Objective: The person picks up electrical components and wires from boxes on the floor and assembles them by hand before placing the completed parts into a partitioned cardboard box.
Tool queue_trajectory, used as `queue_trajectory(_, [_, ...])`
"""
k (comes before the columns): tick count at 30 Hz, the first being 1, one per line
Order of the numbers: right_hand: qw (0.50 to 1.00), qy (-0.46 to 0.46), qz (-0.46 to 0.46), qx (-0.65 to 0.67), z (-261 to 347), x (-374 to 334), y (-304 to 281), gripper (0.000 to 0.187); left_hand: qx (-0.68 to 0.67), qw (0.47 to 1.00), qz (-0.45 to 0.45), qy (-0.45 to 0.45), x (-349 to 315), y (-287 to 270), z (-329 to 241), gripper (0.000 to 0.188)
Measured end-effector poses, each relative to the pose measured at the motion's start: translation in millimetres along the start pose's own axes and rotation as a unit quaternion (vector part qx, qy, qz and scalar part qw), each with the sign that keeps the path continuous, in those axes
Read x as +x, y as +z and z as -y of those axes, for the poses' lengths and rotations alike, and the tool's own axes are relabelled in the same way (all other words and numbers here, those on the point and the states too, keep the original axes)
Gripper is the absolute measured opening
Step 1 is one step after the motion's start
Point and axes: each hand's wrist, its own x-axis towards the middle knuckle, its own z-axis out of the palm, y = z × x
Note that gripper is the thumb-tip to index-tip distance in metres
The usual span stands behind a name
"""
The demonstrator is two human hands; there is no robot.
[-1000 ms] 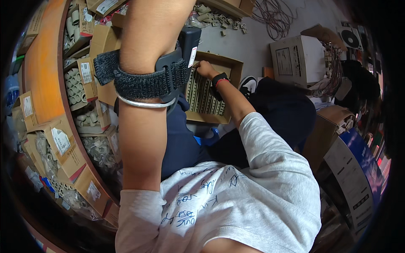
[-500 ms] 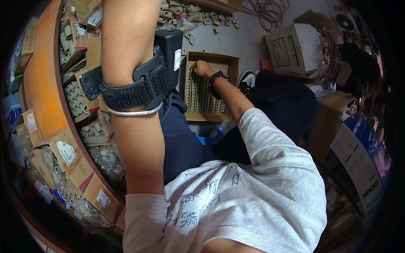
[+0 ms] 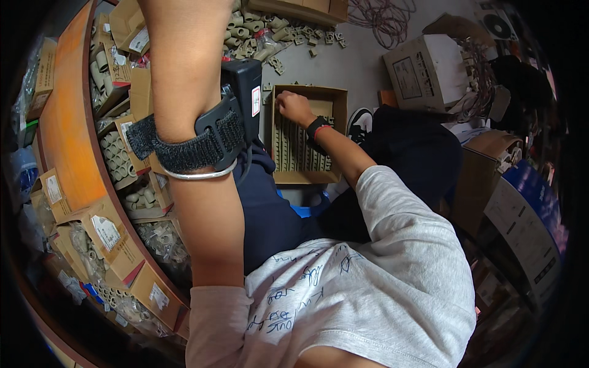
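Note:
My right hand [image 3: 295, 108] is over the far left corner of an open cardboard box [image 3: 307, 178], its fingers curled down and pinched together. What they hold, if anything, is hidden. Small grey-beige plastic clips [image 3: 300, 150] fill the box in close, lengthwise rows. A black strap circles my right wrist. My left forearm [image 3: 205, 227] reaches up past the top edge, so the left hand is out of sight. A black strapped device [image 3: 242, 101] rides on that arm.
Loose pipe fittings [image 3: 251, 27] and clips lie on the floor ahead. At left, an orange board [image 3: 70, 122] runs beside cartons of fittings [image 3: 113, 150]. To the right are a shoe [image 3: 361, 126], a white carton [image 3: 423, 73] and a blue-and-white box [image 3: 527, 214]. Coiled cable [image 3: 386, 21] lies far off.
The view has shifted slightly, so the box appears a little lower. My right hand stays at the box's far left corner, its fingers still curled.

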Motion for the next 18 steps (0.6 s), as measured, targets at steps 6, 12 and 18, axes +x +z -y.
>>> queue_trajectory(6, [0.986,-0.101,-0.121,0.059,14.4,31.1,-41.9,0.007,0.038,0.999,-0.008,0.032,2.8,-6.4,1.0,0.022])
queue_trajectory(12, [0.994,0.087,-0.034,0.054,-14.5,96.5,-40.0,0.032,0.024,0.999,-0.014,0.018,11.3,1.8,-7.8,0.018])
queue_trajectory(18, [0.985,0.042,0.169,-0.014,-24.2,149.3,-2.0,0.041,0.015,0.999,-0.032,-0.014,8.2,4.7,2.1,0.014])
